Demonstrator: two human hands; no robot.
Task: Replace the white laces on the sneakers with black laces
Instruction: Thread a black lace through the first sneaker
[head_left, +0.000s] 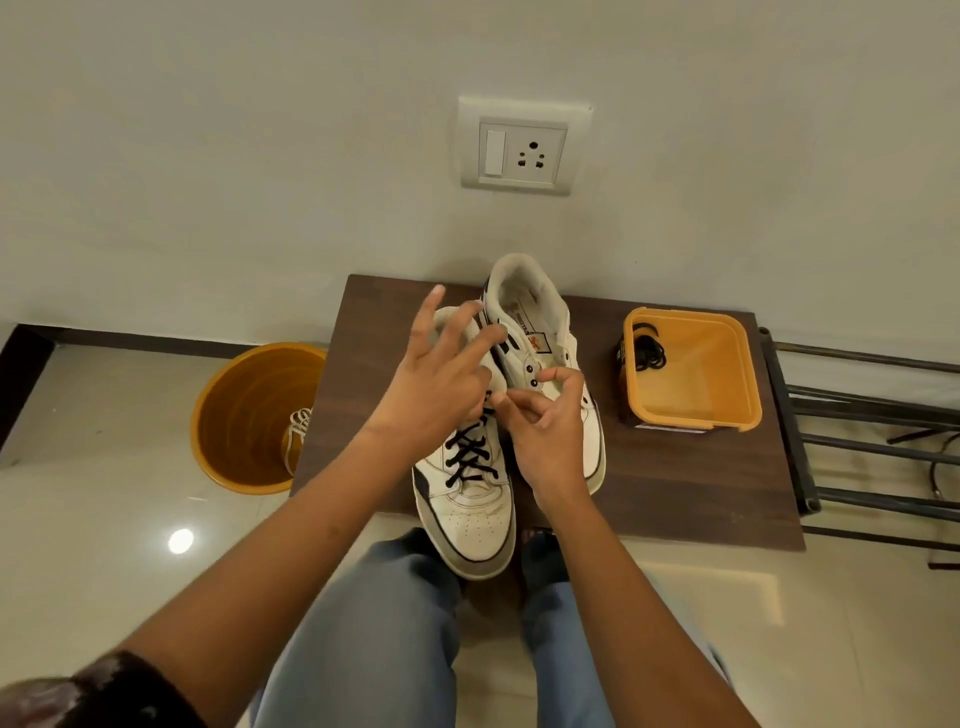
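Your left hand (441, 374) hovers over the near sneaker (467, 493) at the centre of the frame with its fingers spread and straight, gripping nothing. Your right hand (543, 421) sits just beside it, thumb and forefinger curled together at the top eyelets; it looks as if they pinch the end of the black lace (467, 457), though the lace tip is too small to make out for certain. That lace already crosses several rows up the near sneaker. The second sneaker (540, 332), just behind and to the right, shows bare eyelets. A spare black lace (649, 353) lies coiled in the orange tub (727, 410) at the right of the counter (675, 483); a white lace (298, 431) lies in the orange bucket (234, 415) at left.

The lace is soft, light and limp, so it will likely flop and slip if held mid-length. Take it right at the stiff tip, and steady the shoe by its firm collar.
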